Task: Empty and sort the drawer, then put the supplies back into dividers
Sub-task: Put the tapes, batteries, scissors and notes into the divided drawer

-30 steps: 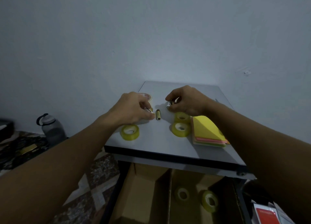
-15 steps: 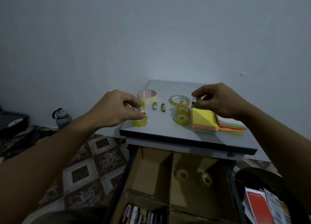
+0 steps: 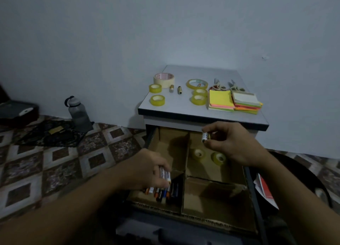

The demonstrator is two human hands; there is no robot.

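Right hand point(image 3: 232, 145) pinches one battery point(image 3: 205, 137), long axis upright. Left hand point(image 3: 147, 168) grips several batteries point(image 3: 165, 175), slanting down into drawer point(image 3: 202, 220).

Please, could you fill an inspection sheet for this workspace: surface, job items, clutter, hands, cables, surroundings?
Surface: grey cabinet top; open drawer below with cardboard dividers.
Job's things: on top, six tape rolls, two loose batteries, two scissors, two sticky-note stacks; in the drawer, two stored tape rolls back right, stored batteries front left.
Clutter: nothing seen.
Grips: left hand grips a bunch of batteries at the front left compartment; right hand pinches a single battery above the drawer.
Cables: nothing seen.
Surroundings: water bottle and black case on the tiled floor, left; papers, right.
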